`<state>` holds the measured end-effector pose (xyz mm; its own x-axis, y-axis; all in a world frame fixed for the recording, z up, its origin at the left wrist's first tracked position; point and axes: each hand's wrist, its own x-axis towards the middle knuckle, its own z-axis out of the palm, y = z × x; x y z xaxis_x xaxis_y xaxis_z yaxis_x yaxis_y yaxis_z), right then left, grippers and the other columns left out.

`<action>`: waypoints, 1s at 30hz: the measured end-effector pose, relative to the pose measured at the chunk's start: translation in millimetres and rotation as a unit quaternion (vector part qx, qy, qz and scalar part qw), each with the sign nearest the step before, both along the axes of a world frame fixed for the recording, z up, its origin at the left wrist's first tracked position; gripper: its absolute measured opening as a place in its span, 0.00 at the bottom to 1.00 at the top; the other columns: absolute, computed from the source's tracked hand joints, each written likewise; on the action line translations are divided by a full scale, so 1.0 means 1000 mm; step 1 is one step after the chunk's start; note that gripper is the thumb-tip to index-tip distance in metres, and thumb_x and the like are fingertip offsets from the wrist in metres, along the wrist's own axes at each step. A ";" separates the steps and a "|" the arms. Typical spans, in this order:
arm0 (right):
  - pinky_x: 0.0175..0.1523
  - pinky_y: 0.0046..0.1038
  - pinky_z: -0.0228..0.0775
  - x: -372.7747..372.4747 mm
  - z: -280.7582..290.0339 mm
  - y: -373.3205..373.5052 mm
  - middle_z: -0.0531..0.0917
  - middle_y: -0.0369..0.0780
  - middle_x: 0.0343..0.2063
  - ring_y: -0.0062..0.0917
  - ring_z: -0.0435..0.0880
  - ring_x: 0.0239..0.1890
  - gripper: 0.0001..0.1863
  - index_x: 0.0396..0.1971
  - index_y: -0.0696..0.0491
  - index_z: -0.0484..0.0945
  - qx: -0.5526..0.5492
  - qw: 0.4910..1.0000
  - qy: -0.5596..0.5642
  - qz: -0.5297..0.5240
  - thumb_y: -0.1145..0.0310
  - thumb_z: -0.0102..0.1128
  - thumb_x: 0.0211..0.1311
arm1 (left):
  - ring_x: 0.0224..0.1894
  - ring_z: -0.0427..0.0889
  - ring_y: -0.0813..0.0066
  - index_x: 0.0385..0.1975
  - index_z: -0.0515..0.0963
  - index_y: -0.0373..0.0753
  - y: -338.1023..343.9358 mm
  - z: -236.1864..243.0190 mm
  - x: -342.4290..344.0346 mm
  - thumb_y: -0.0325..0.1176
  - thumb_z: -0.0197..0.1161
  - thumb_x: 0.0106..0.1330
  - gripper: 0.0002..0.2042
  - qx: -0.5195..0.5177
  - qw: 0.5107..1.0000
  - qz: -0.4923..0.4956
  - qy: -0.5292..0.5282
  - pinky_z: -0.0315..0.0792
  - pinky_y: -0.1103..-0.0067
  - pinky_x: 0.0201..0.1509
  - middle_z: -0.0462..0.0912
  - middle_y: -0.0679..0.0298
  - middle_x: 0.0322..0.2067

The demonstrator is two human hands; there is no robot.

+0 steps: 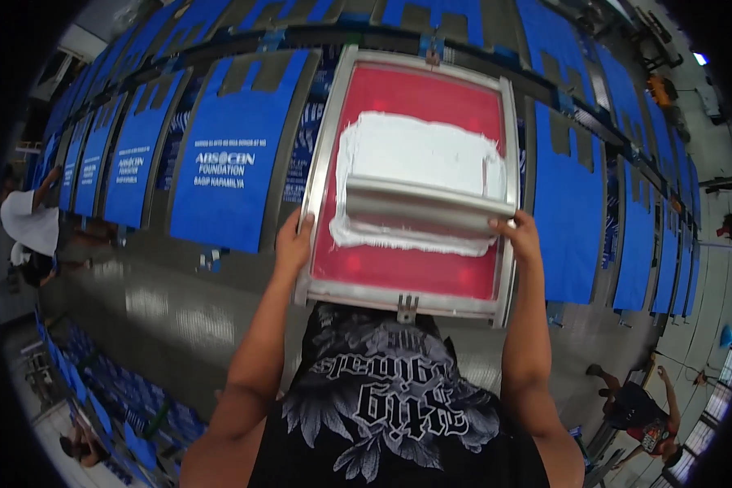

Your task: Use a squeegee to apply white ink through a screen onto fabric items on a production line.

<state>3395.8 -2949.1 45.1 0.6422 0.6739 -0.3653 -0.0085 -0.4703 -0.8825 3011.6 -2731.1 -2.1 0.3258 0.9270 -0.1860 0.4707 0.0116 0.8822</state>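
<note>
A metal-framed screen (325,175) with red mesh lies in front of me, a wide patch of white ink (415,146) spread over its middle. A long metal squeegee bar (415,203) lies crosswise on the lower part of the ink. My left hand (294,240) grips the frame's left rail, its fingers partly hidden round the edge. My right hand (516,236) is closed on the squeegee's right end, beside the frame's right rail. A small metal clamp (407,307) sits on the near rail, just above my patterned dark shirt (382,398).
Blue printed panels on grey boards (220,203) run along both sides and behind the screen. A person in white (28,220) is at the far left, another person (638,411) at lower right, and a third (81,447) at lower left. More blue panels (98,390) line the lower left.
</note>
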 end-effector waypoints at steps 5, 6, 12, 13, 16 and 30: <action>0.45 0.26 0.69 0.011 -0.006 0.009 0.83 0.41 0.32 0.23 0.79 0.36 0.21 0.38 0.60 0.81 -0.001 0.999 -0.011 0.049 0.67 0.71 0.40 | 0.41 0.77 0.72 0.50 0.73 0.33 0.001 0.002 0.007 0.44 0.53 0.68 0.21 -0.029 0.999 0.016 0.027 0.68 0.77 0.48 0.81 0.55 0.38; 0.45 0.26 0.68 0.010 -0.009 0.009 0.82 0.40 0.32 0.23 0.79 0.36 0.21 0.37 0.60 0.81 0.021 0.999 0.011 0.041 0.68 0.72 0.41 | 0.42 0.76 0.73 0.51 0.72 0.32 0.002 -0.002 0.007 0.45 0.53 0.68 0.22 -0.031 0.999 0.013 -0.011 0.68 0.78 0.48 0.81 0.58 0.39; 0.47 0.24 0.65 0.006 -0.028 0.001 0.82 0.39 0.31 0.23 0.77 0.36 0.22 0.38 0.59 0.81 0.053 0.997 0.021 0.056 0.65 0.73 0.41 | 0.43 0.75 0.76 0.54 0.71 0.33 0.009 -0.013 0.005 0.46 0.53 0.68 0.23 -0.073 0.996 0.022 -0.039 0.67 0.80 0.49 0.80 0.60 0.41; 0.48 0.24 0.65 0.004 -0.028 0.001 0.82 0.38 0.31 0.23 0.77 0.37 0.22 0.38 0.59 0.81 0.053 0.997 0.028 0.057 0.65 0.73 0.41 | 0.43 0.76 0.76 0.54 0.71 0.34 0.010 -0.017 0.002 0.47 0.53 0.68 0.23 -0.059 0.998 0.017 -0.027 0.67 0.80 0.49 0.81 0.60 0.41; 0.48 0.25 0.65 -0.002 -0.021 0.001 0.82 0.38 0.31 0.23 0.77 0.37 0.22 0.38 0.59 0.81 0.056 0.997 0.036 0.047 0.65 0.73 0.42 | 0.44 0.76 0.75 0.55 0.70 0.33 0.007 -0.019 0.000 0.47 0.53 0.68 0.24 -0.063 0.997 0.009 -0.036 0.68 0.80 0.49 0.80 0.58 0.42; 0.52 0.29 0.68 -0.011 0.009 -0.014 0.83 0.45 0.35 0.32 0.81 0.39 0.21 0.40 0.57 0.80 -0.093 0.940 -0.248 0.216 0.72 0.67 0.40 | 0.53 0.70 0.50 0.54 0.69 0.33 0.004 0.019 0.011 0.43 0.66 0.55 0.29 0.272 0.948 -0.116 0.122 0.63 0.65 0.58 0.74 0.48 0.48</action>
